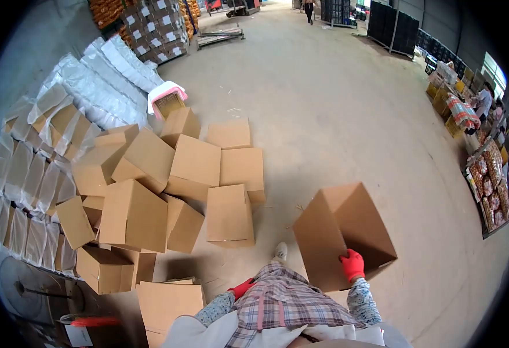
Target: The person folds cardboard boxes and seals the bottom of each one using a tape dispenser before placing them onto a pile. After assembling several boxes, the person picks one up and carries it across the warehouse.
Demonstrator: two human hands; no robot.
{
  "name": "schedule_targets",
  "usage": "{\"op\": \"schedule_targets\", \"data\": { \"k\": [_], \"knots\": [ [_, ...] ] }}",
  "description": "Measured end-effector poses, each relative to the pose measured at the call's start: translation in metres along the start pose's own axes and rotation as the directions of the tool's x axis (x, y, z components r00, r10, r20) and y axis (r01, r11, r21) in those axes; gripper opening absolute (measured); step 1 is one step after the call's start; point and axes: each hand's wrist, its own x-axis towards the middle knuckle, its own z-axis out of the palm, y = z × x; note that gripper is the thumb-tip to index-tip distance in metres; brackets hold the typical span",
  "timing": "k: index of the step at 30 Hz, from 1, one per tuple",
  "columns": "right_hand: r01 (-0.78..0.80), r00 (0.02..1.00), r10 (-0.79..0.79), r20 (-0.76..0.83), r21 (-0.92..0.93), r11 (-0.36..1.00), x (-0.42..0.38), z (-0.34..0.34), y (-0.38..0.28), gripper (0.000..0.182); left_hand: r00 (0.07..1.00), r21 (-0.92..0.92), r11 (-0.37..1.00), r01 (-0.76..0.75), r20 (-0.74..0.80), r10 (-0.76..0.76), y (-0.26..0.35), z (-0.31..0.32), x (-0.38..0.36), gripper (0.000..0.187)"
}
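My right hand (353, 265), in a red glove, is closed on the near edge of an open cardboard box (318, 243). The box is tilted beside my legs, and its hollow inside shows. My left hand (243, 288), also red-gloved, hangs at my left side against the plaid apron (277, 301). Its fingers are partly hidden, and I cannot make out whether it holds anything. Nearest to it stands a cardboard box (170, 304) at the lower left.
A loose pile of cardboard boxes (196, 162) covers the floor ahead to the left. Behind it lie wrapped plastic bundles (101, 81) and a pink-and-white covered crate (167, 101). A fan (28, 287) stands at lower left. Filled net bags (489, 185) and a person (485, 100) are at right.
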Motion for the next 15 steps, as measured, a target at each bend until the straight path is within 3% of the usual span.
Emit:
{"op": "schedule_targets", "data": {
  "k": [3, 5, 6, 7, 8, 9, 10, 11, 15],
  "knots": [
    [-0.077, 0.994, 0.082, -0.069, 0.071, 0.994, 0.045, -0.012, 0.03, 0.049, 0.99, 0.09, 0.986, -0.138, -0.006, 0.139, 0.022, -0.011, 0.082, 0.069],
    [-0.079, 0.991, 0.081, -0.103, 0.026, 0.997, 0.078, -0.025, 0.049, 0.047, 0.958, 0.291, 0.913, -0.286, 0.104, 0.267, 0.135, -0.046, 0.032, 0.071],
    [-0.07, 0.988, 0.069, -0.139, -0.002, 0.998, 0.081, -0.036, 0.053, 0.045, 0.993, 0.146, 0.987, -0.068, 0.101, 0.054, 0.137, -0.049, 0.075, 0.067],
    [-0.094, 0.99, 0.089, -0.108, -0.041, 0.995, 0.081, -0.05, 0.051, 0.045, 0.945, 0.288, 0.957, -0.033, 0.32, -0.064, 0.201, -0.082, 0.067, 0.065],
    [-0.109, 0.989, 0.113, -0.095, 0.044, 0.993, 0.089, -0.071, 0.024, 0.043, 0.974, 0.333, 0.918, -0.215, 0.006, 0.226, 0.19, -0.079, 0.092, 0.064],
    [-0.117, 0.987, 0.131, -0.093, 0.137, 0.984, 0.105, -0.086, -0.004, 0.041, 0.961, 0.4, 0.888, -0.228, -0.054, 0.271, 0.199, -0.092, 0.128, 0.067],
    [-0.099, 0.974, 0.1, -0.202, 0.013, 0.995, 0.115, -0.094, -0.022, 0.037, 0.953, 0.455, 0.852, -0.259, -0.023, 0.302, 0.216, -0.108, 0.156, 0.064],
    [-0.107, 0.976, 0.105, -0.19, -0.004, 0.994, 0.133, -0.102, -0.028, 0.037, 0.965, 0.377, 0.906, -0.192, -0.095, 0.243, 0.284, -0.127, 0.127, 0.07],
    [-0.135, 0.982, 0.13, -0.134, -0.029, 0.99, 0.212, -0.107, -0.056, 0.038, 0.903, 0.256, 0.926, -0.277, -0.261, 0.342, 0.395, -0.19, 0.164, 0.067]
  ]
}}
